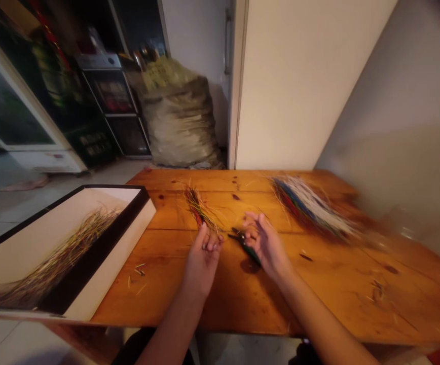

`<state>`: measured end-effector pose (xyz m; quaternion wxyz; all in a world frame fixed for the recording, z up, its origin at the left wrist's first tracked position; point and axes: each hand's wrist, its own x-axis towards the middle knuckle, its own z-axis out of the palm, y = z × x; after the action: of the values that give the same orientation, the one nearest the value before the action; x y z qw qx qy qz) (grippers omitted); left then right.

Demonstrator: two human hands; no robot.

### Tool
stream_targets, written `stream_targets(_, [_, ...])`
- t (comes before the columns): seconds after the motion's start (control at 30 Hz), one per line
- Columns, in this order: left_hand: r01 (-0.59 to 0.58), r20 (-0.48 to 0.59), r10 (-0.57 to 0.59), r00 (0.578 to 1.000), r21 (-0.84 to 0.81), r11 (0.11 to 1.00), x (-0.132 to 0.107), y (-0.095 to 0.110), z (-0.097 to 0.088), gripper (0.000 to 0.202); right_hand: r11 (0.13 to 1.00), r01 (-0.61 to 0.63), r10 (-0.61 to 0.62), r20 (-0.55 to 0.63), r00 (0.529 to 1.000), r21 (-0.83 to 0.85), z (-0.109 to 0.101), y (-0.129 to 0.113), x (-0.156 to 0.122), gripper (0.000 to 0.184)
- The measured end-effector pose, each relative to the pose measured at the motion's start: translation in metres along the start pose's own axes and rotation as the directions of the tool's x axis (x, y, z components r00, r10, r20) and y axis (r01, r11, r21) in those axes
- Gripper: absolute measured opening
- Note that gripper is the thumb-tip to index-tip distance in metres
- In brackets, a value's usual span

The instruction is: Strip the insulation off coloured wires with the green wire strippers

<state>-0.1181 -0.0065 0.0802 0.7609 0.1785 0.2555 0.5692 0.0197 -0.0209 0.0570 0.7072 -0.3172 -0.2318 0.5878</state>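
Left hand (pixel 206 243): fingers curled in, thumb against or close to the fingertips; can't tell if a thin wire is pinched there. Right hand (pixel 264 242): half open, fingers loosely bent. Green-handled pliers (pixel 252 253) sit right at its palm side, head pointing toward the left hand; can't tell whether it grips them or they're only under it.

Small wire bundle (pixel 196 204), red/yellow/dark, lies on the desk (pixel 243 304) just past the left fingertips, loose ends fanned out. Bigger wire bundle (pixel 311 205), white/blue/red/green, lies at far right, apart from both hands.

Short scraps (pixel 139 270) near the box, more offcuts (pixel 377 290) over on the right side. White box (pixel 124 248) with black rim on the left end, thin wires (pixel 71 243) piled lengthwise inside. Beyond the desk: a bulging sack (pixel 180 121) by a white door (pixel 200 38).
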Motion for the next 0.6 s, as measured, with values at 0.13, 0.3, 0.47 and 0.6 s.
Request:
stream_targets(0.13, [-0.010,-0.017,0.009,1.000,-0.063,0.998,0.005,0.006,0.005,0.041,1.000,-0.029,0.028,-0.064,0.998,-0.010,-0.005,-0.007,0.000,0.033])
stream_targets(0.3, [-0.058,0.090,0.052,0.995,0.064,0.996,0.000,0.004,0.009,0.040,0.977,-0.175,0.187,0.106,0.977,-0.121,0.000,-0.002,-0.005,0.026])
stream_targets(0.47, [-0.136,0.165,0.085,0.983,0.324,0.936,-0.007,-0.001,0.007,0.040,0.991,-0.090,0.109,0.208,0.972,-0.099,0.006,0.001,-0.008,0.018])
stream_targets(0.6, [-0.171,0.178,0.105,0.978,0.410,0.896,-0.007,-0.005,0.003,0.037,0.994,-0.068,0.086,0.219,0.972,-0.090,0.008,-0.004,-0.011,0.017])
